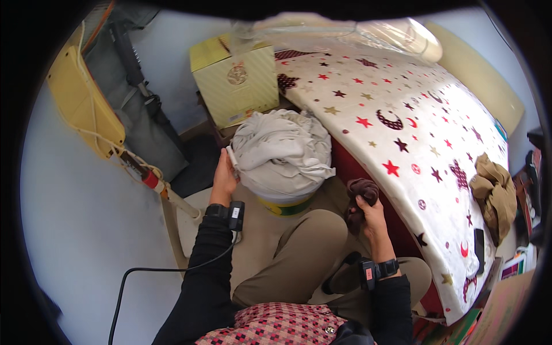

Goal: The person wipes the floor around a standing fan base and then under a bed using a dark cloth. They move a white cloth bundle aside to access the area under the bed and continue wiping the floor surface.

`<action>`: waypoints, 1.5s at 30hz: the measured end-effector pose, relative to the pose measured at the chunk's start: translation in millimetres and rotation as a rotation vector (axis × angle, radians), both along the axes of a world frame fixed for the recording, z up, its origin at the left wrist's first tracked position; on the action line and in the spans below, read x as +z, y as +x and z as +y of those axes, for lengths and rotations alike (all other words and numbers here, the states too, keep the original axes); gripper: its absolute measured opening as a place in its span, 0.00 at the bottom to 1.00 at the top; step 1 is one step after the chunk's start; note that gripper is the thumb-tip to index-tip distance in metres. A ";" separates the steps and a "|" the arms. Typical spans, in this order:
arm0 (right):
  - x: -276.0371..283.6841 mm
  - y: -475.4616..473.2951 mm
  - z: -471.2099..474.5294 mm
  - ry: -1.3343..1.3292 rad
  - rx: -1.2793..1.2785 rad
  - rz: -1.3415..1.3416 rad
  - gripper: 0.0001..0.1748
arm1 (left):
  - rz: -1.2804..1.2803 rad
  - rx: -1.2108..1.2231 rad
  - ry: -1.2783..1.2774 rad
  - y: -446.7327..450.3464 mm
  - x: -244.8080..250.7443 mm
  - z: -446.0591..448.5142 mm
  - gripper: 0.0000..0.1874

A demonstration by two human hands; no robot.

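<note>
In front of me a plastic bucket with a yellow and green band stands on the floor, heaped with a crumpled off-white cloth. My left hand is at the bucket's left side, closed around a short white tube that looks like its handle grip. Some of those fingers are hidden behind the palm. Bunched dark brown fabric is gripped in my right hand, between the bucket and the bed, above my bent knee.
A bed with a star-patterned cover rises on the right, bearing a brown garment and a dark phone-like object. Behind the bucket stands a yellow carton. At left are a white pole and a yellow panel with looped cord.
</note>
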State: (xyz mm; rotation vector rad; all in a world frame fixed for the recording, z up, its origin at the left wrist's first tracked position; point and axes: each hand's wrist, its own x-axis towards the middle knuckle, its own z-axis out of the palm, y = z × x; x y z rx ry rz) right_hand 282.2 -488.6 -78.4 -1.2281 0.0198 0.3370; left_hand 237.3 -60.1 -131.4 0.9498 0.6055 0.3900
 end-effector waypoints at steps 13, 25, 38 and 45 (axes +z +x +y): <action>-25.9 7.5 28.8 0.041 0.091 0.035 0.17 | -0.065 -0.045 -0.340 22.9 -65.4 5.3 0.29; -3.8 0.1 32.0 -0.051 0.115 0.022 0.17 | -0.207 0.377 -0.118 9.4 -102.9 23.9 0.31; -17.0 -5.7 5.5 -0.087 0.058 0.113 0.17 | -0.171 0.288 -0.264 -51.0 -73.7 70.1 0.28; -21.6 -6.1 -2.7 -0.062 0.082 0.120 0.18 | -0.128 0.368 0.111 -62.1 -88.7 60.1 0.20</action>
